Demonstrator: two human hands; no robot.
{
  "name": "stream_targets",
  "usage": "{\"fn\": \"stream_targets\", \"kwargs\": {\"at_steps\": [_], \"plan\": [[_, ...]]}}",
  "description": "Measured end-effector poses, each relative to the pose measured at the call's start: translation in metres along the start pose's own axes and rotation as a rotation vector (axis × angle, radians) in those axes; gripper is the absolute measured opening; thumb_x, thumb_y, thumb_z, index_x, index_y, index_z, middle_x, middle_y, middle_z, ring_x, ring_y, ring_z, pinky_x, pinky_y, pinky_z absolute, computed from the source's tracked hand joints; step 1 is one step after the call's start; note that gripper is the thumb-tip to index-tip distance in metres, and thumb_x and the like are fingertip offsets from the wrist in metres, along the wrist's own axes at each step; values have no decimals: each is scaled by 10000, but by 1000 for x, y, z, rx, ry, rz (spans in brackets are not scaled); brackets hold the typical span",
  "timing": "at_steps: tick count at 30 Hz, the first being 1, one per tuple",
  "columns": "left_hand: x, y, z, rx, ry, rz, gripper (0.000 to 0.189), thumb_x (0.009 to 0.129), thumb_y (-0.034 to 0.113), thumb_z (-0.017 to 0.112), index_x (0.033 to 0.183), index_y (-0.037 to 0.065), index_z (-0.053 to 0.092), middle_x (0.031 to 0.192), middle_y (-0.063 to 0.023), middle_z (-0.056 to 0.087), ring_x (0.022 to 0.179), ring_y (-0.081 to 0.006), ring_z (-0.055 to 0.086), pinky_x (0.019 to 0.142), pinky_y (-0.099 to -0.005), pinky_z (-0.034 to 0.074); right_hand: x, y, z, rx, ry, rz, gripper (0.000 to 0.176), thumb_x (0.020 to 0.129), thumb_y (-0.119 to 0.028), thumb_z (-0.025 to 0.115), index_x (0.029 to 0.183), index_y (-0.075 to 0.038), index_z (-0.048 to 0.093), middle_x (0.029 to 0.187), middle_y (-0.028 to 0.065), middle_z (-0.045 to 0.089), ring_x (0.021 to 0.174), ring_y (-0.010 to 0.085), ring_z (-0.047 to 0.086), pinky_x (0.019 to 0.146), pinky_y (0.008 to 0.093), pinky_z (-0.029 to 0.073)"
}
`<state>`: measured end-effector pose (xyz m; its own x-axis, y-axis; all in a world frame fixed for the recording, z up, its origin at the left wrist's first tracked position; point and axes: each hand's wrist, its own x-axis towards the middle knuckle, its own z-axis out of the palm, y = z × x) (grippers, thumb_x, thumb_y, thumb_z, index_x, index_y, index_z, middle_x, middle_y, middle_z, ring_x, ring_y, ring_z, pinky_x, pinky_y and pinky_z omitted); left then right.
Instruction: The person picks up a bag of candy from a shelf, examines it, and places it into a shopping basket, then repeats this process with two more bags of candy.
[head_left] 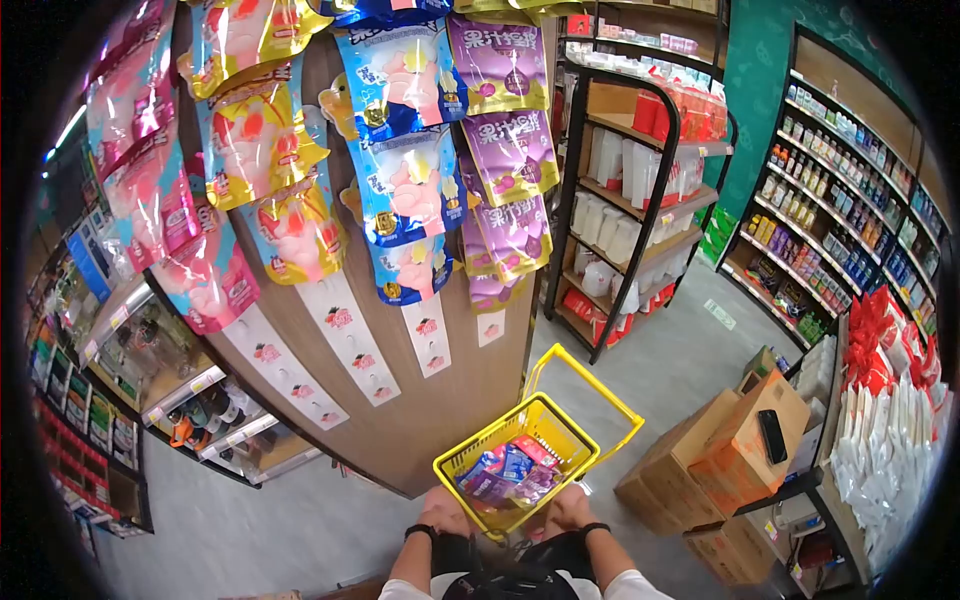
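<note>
My left hand (443, 514) rests at my left knee, close beside the near left corner of a yellow shopping basket (592, 462). On the other side, my right hand (571, 511) lies at my right knee, near the basket's near right corner. Both hands look empty, with the fingers laid over the knees and partly hidden. A dark band circles each wrist. Inside the basket are several snack bags (510, 465) in blue, purple and red. The basket's long yellow handle (625, 402) leans out to the right.
A brown display panel (450, 420) ahead carries hanging candy bags: pink, yellow, blue (407, 190) and purple (508, 150). Cardboard boxes (690, 460) stand at right, a black phone-like object (772, 436) on top. Shelf racks (640, 200) stand behind and along both sides.
</note>
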<state>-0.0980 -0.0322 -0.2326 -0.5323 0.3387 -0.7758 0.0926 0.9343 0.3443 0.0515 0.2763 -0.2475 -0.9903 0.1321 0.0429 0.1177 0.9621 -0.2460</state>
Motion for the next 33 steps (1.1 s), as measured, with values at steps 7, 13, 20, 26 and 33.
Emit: {"fn": "stream_targets", "kwargs": {"at_steps": [7, 13, 20, 26, 33], "plan": [[52, -11, -33, -766, -123, 515, 269, 824, 247, 594, 997, 45, 632, 907, -34, 642, 784, -163, 571, 687, -329, 469, 12, 20, 14, 678, -275, 350, 258, 735, -273, 581, 859, -59, 655, 882, 158, 642, 797, 299, 604, 696, 379, 484], [-42, 143, -157, -708, 264, 734, 501, 871, 248, 553, 1284, 39, 361, 1083, -104, 529, 873, -162, 548, 695, -302, 477, 130, -6, -111, 557, -75, -59, 302, 896, -251, 417, 876, -2, 585, 762, 145, 612, 650, 223, 585, 572, 378, 463], [-108, 228, -237, -972, 461, 788, 789, 846, 147, 593, 1406, 87, 40, 1337, -188, 340, 1146, -282, 453, 887, -394, 454, 232, -71, -255, 1359, -65, 219, 500, 838, -82, 499, 1310, -75, 332, 1039, 152, 552, 792, 233, 575, 669, 347, 510], [-103, 233, -254, -1341, 313, 911, 859, 822, 93, 610, 1408, 110, -18, 1251, -143, 419, 1092, -252, 491, 929, -422, 418, 268, -105, -285, 1716, 48, 222, 731, 833, -47, 476, 1417, -146, 48, 1128, 178, 471, 833, 278, 563, 739, 387, 502], [-131, 232, -257, -1372, 192, 1030, 784, 835, 46, 586, 1405, 142, 56, 1167, -96, 473, 1024, -202, 519, 913, -420, 424, 270, -123, -305, 2036, 91, 118, 715, 849, -44, 499, 1418, -148, 79, 1162, 158, 483, 871, 308, 577, 807, 409, 486]]}}
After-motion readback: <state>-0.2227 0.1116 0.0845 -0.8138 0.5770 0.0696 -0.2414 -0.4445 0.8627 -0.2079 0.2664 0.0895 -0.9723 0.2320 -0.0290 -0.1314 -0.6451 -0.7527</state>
